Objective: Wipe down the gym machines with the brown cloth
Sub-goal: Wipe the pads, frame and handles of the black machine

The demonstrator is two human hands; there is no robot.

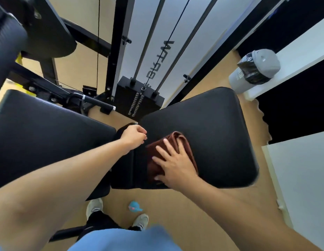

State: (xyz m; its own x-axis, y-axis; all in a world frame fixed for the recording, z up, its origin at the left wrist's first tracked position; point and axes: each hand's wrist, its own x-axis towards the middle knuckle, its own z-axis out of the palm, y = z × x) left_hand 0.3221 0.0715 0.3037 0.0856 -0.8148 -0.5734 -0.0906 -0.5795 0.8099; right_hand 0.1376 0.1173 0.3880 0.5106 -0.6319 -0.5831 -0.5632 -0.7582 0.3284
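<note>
We have the cloth (173, 151), folded and brown, lying on the near left part of the black pad (208, 134), close to the gap between this pad and its neighbour. Our right hand (175, 165) lies flat on top of it, fingers (162, 151) spread and pressing the fabric down onto the vinyl rather than pinching it. Our left hand (134, 136) is loosely curled at the pad's inner edge; we think it is steadying the pad, but whether it grips anything there we cannot tell. To the left sits the second pad (48, 134), and beyond both stands the weight stack (139, 98) with its guide rods and cable. A lidded bin (255, 69) stands off to the right.

We judge the wiping of this pad to be in hand, with most of its surface, the far and right side, not yet under the cloth. The next move calls for keeping the palm's pressure even and sweeping outward across the pad, so the folds do not bunch or slip free.
</note>
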